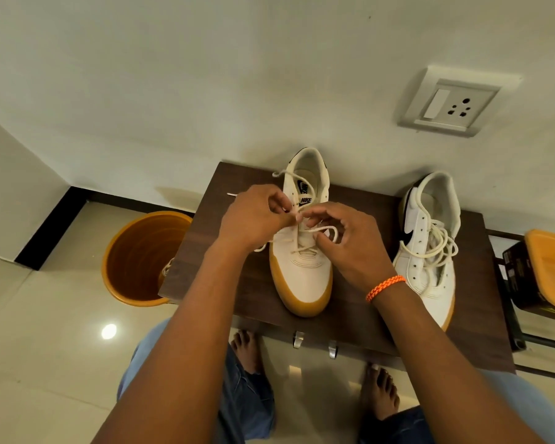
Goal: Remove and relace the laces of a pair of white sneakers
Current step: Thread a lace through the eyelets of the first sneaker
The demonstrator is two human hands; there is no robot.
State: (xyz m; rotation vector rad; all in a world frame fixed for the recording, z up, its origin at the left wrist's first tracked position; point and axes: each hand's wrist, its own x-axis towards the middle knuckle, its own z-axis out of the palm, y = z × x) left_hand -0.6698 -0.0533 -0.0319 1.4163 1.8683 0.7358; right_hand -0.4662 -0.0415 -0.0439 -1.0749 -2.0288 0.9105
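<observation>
Two white sneakers with gum soles stand on a dark wooden shelf (237, 270). The left sneaker (302, 274) is under both my hands, toe toward me. My left hand (253, 216) pinches its cream lace (326, 230) over the eyelets. My right hand (343, 238), with an orange band at the wrist, holds a loop of the same lace with curled fingers. One lace end trails off toward the heel. The right sneaker (430, 251) stands apart at the right, its lace (436, 248) lying in a loose heap on top.
An orange bucket (141, 257) stands on the tiled floor left of the shelf. An orange-lidded box (548, 267) sits on a rack at the right. A wall socket (449, 102) is above. Two metal hooks (314, 344) hang under the shelf's front edge, above my bare feet.
</observation>
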